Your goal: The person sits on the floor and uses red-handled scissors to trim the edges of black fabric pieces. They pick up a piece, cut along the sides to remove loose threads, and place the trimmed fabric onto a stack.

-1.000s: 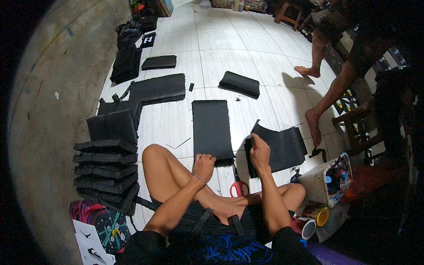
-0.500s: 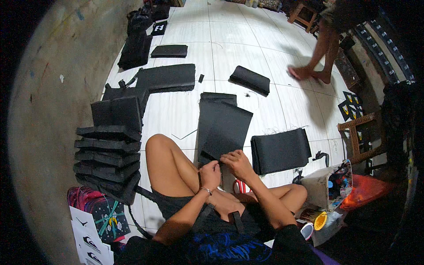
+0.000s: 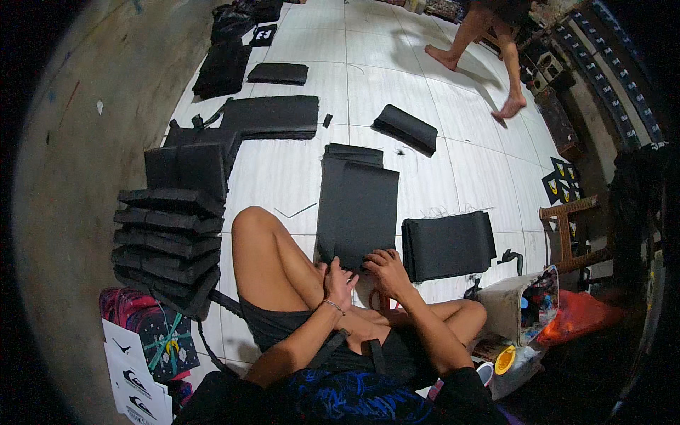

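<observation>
A black fabric panel [image 3: 363,212] lies flat on the floor in front of me, on top of other dark pieces whose far end shows beyond it. At its near left corner is my left hand [image 3: 341,285], fingers loosely bent and apart. My right hand [image 3: 388,272] rests on the near right corner with its fingers spread and curved, touching the cloth. A stack of black panels [image 3: 449,245] with frayed edges sits to the right of my right hand.
Black padded pieces [image 3: 170,244] are piled at my left, beside patterned fabric [image 3: 170,347] and printed white sheets [image 3: 138,382]. More black stacks [image 3: 273,117] lie farther off. A bin [image 3: 520,304] and a wooden stool frame [image 3: 567,234] stand right. A person's bare legs [image 3: 511,71] are far right.
My hands have moved apart from a pinch at the panel's near edge. The panel has turned straighter, and its raised near edge now lies down. The other person has stepped farther away.
</observation>
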The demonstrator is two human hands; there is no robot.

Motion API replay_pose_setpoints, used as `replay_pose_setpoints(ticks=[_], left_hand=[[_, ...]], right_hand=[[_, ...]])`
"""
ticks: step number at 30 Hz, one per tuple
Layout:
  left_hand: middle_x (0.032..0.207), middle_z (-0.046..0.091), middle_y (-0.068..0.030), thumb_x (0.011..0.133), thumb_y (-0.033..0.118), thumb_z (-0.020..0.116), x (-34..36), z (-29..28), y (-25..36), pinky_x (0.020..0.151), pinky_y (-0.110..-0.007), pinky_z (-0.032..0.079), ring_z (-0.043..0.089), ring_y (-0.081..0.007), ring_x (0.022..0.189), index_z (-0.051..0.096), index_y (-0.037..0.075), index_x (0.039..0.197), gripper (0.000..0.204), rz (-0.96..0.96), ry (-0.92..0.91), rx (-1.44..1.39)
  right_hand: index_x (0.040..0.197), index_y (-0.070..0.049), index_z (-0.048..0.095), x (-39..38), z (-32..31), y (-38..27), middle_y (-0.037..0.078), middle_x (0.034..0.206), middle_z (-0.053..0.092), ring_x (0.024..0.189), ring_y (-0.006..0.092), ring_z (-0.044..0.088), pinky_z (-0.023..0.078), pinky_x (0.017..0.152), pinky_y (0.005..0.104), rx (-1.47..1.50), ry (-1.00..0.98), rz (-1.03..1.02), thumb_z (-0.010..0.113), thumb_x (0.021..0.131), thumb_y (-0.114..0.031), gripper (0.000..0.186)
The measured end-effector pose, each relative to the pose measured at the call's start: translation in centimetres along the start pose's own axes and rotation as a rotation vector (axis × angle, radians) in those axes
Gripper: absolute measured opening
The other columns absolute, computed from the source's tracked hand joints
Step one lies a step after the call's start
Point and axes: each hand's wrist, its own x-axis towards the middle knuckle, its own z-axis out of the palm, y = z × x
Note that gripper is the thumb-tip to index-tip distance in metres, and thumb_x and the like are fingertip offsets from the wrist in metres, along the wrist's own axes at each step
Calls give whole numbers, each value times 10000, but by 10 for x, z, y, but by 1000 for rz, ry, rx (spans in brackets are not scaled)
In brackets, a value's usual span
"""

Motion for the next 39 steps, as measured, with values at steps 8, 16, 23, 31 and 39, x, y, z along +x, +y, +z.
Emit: replay_pose_setpoints(ticks=[8,16,23,31,39], left_hand=[[949,562,-93,944,177,583,-2,7,-16,645,-280,477,556,-170,804,525,-9,989,200,258,8,247],[902,529,-40,945,142,570,7,-2,-24,659,-280,448,525,-134,791,488,15,1018,169,308,26,224],[1092,551,-98,970,217,536,10,1,-22,744,-316,449,525,-177,918,477,-41,1229,370,174,17,116],[1108,503,-96,976,255,516,-2,15,-4,787,-359,446,506,-202,922,463,-2,1217,357,20,151,154],[1038,499,-98,961,215,524,21,-3,-15,779,-403,493,518,-228,846,483,57,1121,228,56,33,247]], right_hand=[[1388,-77,466,38,14,1,215,1499,336,1391,402,299,215,1110,602,137,55,403,478,946,-512,621],[1393,-88,478,81,35,-6,172,1545,276,1432,381,223,165,1119,634,270,-129,439,393,976,-514,602],[1359,-77,516,99,30,-17,161,1535,305,1424,392,237,184,1110,643,253,-116,439,417,976,-482,566],[1312,-104,564,93,31,-11,150,1515,344,1404,422,262,215,1087,663,257,-101,394,429,980,-449,497],[1275,-80,587,95,37,5,114,1488,404,1373,382,342,304,1076,588,213,-46,331,558,916,-215,384]])
